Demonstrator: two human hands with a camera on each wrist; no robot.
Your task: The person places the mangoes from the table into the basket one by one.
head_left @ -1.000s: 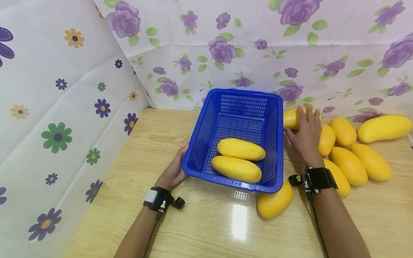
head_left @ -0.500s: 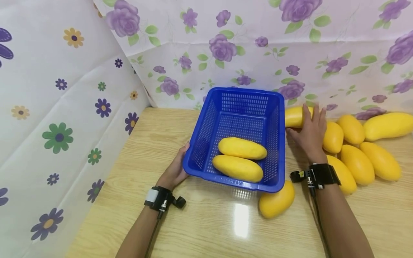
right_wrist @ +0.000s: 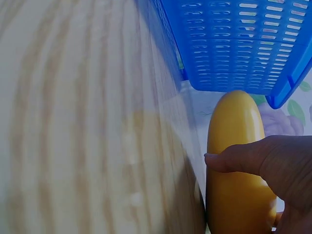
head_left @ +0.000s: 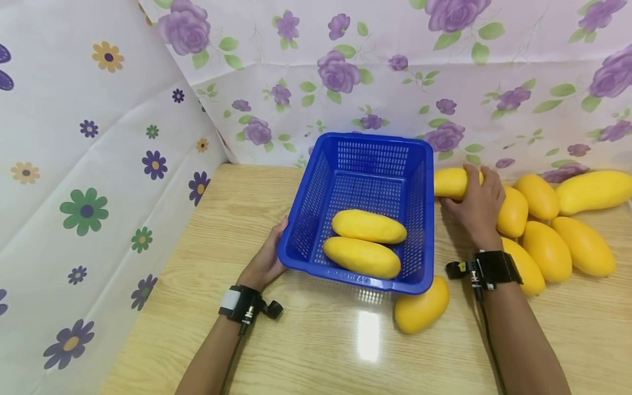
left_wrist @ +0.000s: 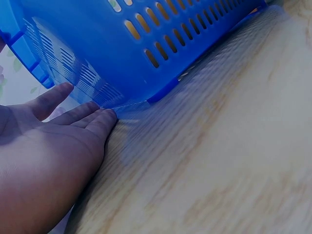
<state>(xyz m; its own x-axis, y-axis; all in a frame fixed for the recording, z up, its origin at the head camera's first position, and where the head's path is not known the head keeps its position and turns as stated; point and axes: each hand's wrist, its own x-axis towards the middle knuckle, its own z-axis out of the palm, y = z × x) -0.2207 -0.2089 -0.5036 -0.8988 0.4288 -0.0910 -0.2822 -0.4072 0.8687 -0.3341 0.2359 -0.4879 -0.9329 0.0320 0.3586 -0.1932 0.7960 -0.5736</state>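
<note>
In the head view a blue plastic basket (head_left: 355, 286) holds two long yellow fruits (head_left: 365, 258) lying side by side near its front. My left hand (head_left: 269, 258) touches the basket's left side. The left wrist view shows that hand's straight fingers (left_wrist: 95, 117) against the blue wall, low by the table. To the right of the basket my right hand (head_left: 476, 208) grips another long yellow fruit (head_left: 449, 182), its fingers bent over the right end. In the right wrist view the thumb (right_wrist: 234, 158) presses along this smooth fruit (right_wrist: 236, 122), whose far end points at the basket.
Several yellow mangoes (head_left: 547, 251) lie to the right of my right hand, with another long yellow fruit (head_left: 594, 192) behind them. One mango (head_left: 422, 307) sits by the basket's front right corner. A flowered cloth (head_left: 296, 82) rises behind the wooden table (head_left: 296, 345).
My right hand has shifted slightly right and its fingers have bent further over the long yellow fruit. The mangoes beside it have moved a little right. The left hand stays at the basket.
</note>
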